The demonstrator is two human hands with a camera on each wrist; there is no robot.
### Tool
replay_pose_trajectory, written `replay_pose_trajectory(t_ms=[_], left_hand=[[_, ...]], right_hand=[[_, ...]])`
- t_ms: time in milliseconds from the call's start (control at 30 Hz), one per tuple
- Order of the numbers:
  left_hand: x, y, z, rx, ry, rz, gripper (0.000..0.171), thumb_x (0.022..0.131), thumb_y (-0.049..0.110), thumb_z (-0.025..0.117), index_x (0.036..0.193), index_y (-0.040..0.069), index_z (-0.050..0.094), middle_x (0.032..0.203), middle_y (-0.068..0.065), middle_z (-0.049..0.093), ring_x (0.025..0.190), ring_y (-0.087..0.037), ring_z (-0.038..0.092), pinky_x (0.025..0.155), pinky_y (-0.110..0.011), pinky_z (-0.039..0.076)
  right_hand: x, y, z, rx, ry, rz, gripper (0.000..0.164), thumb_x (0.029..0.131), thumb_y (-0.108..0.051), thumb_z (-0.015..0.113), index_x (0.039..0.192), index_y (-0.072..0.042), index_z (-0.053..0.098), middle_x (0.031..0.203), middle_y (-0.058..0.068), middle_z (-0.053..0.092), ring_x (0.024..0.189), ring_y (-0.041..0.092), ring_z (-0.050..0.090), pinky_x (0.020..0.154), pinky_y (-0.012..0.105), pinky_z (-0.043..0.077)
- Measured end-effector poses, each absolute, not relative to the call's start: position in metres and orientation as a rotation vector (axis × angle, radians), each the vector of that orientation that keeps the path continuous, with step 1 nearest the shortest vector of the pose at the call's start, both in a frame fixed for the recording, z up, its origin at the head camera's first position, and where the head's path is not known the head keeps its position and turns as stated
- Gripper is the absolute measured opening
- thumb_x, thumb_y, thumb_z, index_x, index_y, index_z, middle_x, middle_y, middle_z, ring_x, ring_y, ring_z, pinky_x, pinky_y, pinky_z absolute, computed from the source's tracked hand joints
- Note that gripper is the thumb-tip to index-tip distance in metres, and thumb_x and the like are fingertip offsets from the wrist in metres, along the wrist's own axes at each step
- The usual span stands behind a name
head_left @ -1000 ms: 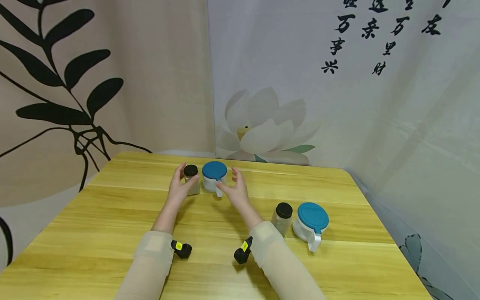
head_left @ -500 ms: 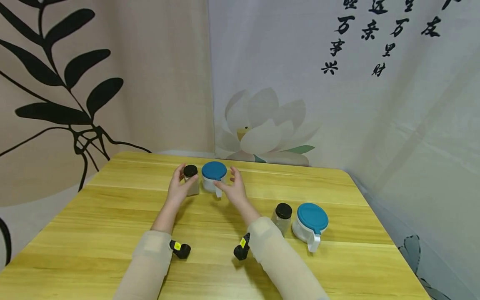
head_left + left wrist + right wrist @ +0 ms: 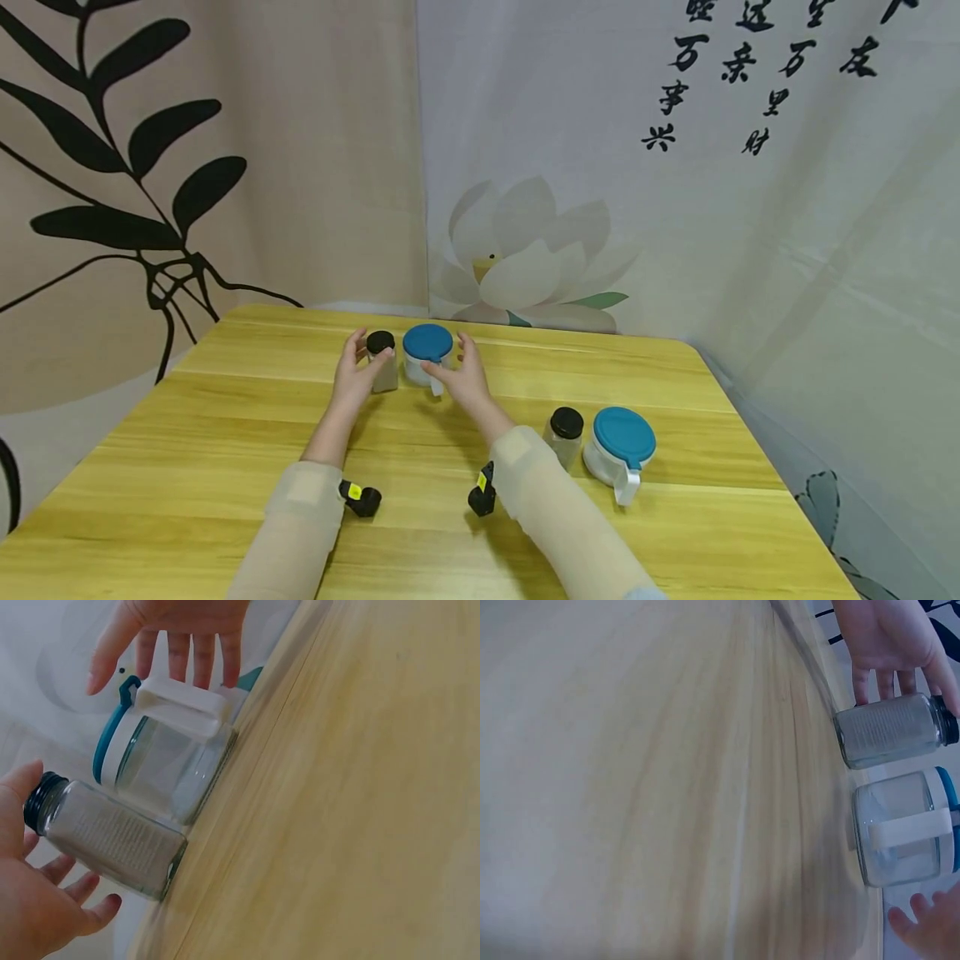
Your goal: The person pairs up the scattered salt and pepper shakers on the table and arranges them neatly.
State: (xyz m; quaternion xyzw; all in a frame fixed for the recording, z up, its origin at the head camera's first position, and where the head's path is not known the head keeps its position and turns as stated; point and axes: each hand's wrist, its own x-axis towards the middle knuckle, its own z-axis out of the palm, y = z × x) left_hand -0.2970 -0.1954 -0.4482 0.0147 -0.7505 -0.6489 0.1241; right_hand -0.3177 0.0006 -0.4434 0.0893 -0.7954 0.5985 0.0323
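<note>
At the far side of the table, a square glass jar with a black lid stands upright beside a glass jar with a blue lid and white handle. My left hand is spread round the left side of the black-lidded jar, thumb in front; in the left wrist view its fingers sit apart from the glass. On the other side, my right hand is beside the blue-lidded jar, its thumb near the white handle. Its loosely bent fingers show a gap from that jar in the right wrist view.
Nearer and to the right stand a second black-lidded jar, partly behind the right sleeve, and a second blue-lidded jar with its handle towards me. A printed cloth backdrop hangs behind the wooden table.
My right hand has shifted slightly left, closer to the blue-lidded jar, and its forearm has turned a little. My left hand has hardly moved. The jars stay where they were.
</note>
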Motion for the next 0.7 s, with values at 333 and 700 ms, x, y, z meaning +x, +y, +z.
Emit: replay_pose_trajectory(t_ms=[333, 700], left_hand=[[-0.291, -0.194, -0.435, 0.056, -2.180, -1.929, 0.072, 0.094, 0.025, 0.064, 0.152, 0.009, 0.024, 0.148, -0.023, 0.027, 0.136, -0.039, 0.024, 0.107, -0.055, 0.022], [-0.299, -0.199, -0.450, 0.035, -2.181, -1.915, 0.072, 0.092, 0.035, 0.065, 0.151, 0.014, 0.029, 0.146, -0.019, 0.033, 0.134, -0.037, 0.028, 0.105, -0.055, 0.027]], right_hand=[[-0.321, -0.001, -0.440, 0.258, -2.493, 1.827, 0.091, 0.082, -0.034, 0.077, 0.152, -0.011, 0.023, 0.149, 0.016, 0.030, 0.132, 0.037, 0.034, 0.100, 0.050, 0.038], [-0.325, -0.004, -0.438, 0.268, -2.554, 1.833, 0.093, 0.083, -0.037, 0.076, 0.152, -0.010, 0.020, 0.152, 0.016, 0.027, 0.133, 0.037, 0.034, 0.101, 0.050, 0.037]])
